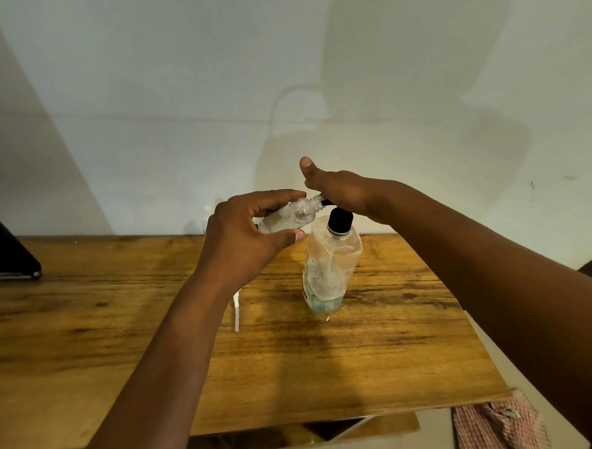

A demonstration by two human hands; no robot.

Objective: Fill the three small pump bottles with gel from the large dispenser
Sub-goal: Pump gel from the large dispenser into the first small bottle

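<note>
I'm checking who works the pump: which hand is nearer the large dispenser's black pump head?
Right. The right hand presses on top of the black pump head. The left hand is beside it, holding a small bottle tilted with its mouth at the nozzle.

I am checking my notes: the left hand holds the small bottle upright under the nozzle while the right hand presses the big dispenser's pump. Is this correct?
Not quite. In the head view the small bottle is tilted, not upright. The left hand does hold it at the nozzle, and the right hand presses the big dispenser.
</note>
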